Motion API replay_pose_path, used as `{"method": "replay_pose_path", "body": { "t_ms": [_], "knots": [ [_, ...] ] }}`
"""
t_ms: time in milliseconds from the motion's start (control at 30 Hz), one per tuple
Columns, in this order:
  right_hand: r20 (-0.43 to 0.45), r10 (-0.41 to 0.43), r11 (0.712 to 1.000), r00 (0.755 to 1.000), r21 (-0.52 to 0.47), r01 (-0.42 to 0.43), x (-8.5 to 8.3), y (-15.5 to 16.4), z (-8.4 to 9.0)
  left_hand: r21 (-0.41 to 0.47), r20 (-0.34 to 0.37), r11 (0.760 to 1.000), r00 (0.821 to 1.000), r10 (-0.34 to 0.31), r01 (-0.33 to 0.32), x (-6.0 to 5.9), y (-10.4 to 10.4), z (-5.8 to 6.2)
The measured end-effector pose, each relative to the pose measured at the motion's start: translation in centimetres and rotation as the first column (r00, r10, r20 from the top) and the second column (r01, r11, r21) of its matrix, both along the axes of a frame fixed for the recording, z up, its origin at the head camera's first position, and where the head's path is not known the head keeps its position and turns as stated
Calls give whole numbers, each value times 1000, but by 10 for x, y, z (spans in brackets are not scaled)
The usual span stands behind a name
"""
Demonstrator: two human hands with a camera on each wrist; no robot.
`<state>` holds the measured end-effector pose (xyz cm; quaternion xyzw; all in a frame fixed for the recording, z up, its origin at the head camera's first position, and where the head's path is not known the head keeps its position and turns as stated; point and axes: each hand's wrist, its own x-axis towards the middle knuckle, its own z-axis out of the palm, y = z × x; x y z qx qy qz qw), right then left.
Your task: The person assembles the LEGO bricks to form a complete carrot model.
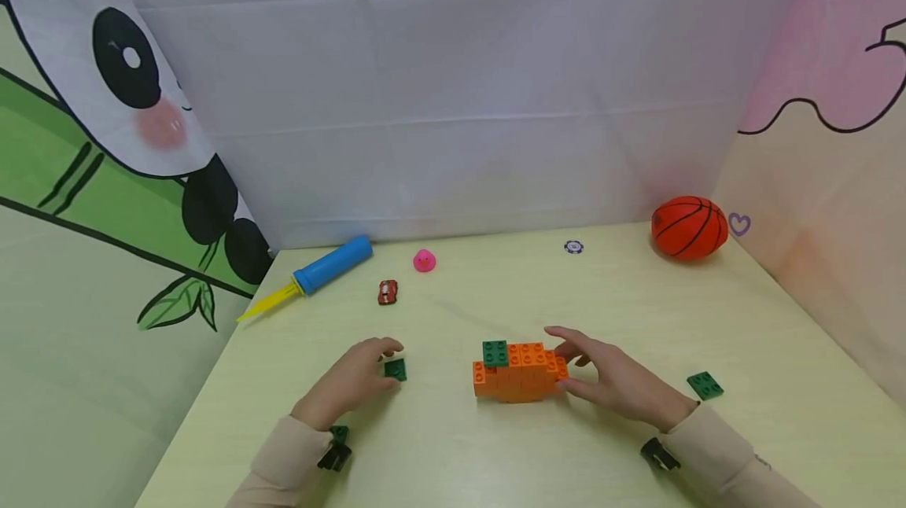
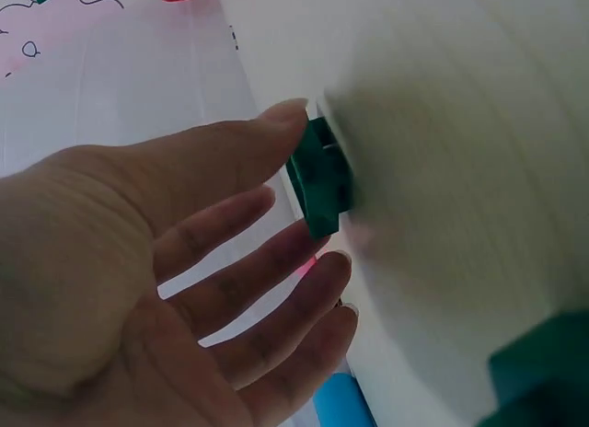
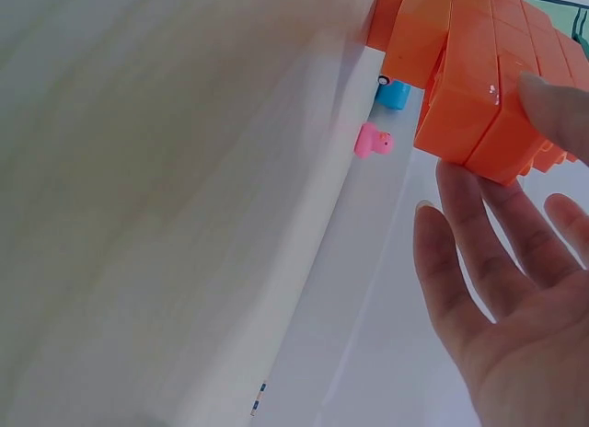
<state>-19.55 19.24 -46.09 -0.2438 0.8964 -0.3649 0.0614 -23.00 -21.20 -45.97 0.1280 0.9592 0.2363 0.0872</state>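
An orange toy-brick build (image 1: 521, 378) stands on the table in the middle of the head view, with a green brick (image 1: 495, 353) on its upper left. My right hand (image 1: 612, 376) holds the build's right end, thumb on the near side and fingers partly hidden behind; in the right wrist view the thumb overlaps the orange bricks (image 3: 469, 82). My left hand (image 1: 359, 378) is around a loose green brick (image 1: 395, 369), fingers loosely bent. A gap shows between index finger and brick; in the left wrist view the thumb tip is at the edge of this brick (image 2: 319, 180).
Another green brick (image 1: 340, 434) lies by the left wrist, and one more (image 1: 705, 385) beyond the right forearm. Farther back are a blue-and-yellow pump (image 1: 333, 265), a red toy car (image 1: 387, 292), a pink duck (image 1: 425, 260), a poker chip (image 1: 573, 247) and a small basketball (image 1: 690, 228).
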Motion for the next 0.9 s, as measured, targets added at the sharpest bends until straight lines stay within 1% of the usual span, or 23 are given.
{"method": "replay_pose_path", "body": {
  "t_ms": [133, 267, 367, 500, 600, 733, 833, 900],
  "knots": [
    [-8, 0, 1000, 1000, -3, 0, 0, 0, -2, -2, 11, 1000, 1000, 2, -2, -2, 2, -5],
    [2, -6, 1000, 1000, -8, 6, -1, 0, -2, -10, -12, 1000, 1000, -9, 9, -3, 3, -9],
    [-1, -1, 1000, 1000, -5, 1, -1, 1, -2, -20, -34, 999, 999, -31, 30, -3, 3, -10],
    [-18, 13, 1000, 1000, -1, -13, -1, 2, -2, -48, -59, 997, 997, -59, 56, -1, 5, -10],
    [-14, 14, 1000, 1000, -5, -14, -1, 2, -1, -52, -69, 997, 996, -62, 58, 1, 7, -11],
    [-10, 13, 1000, 1000, -6, -13, -1, 2, -2, -5, -76, 999, 996, -36, 35, 3, 11, -10],
    [-15, 17, 1000, 1000, -7, -17, -1, 2, -2, 60, -77, 998, 997, -1, 6, 3, 16, -6],
    [-23, 21, 1000, 1000, -5, -21, -2, 2, -2, 124, -81, 992, 997, 15, -4, 3, 21, -3]
  ]
}}
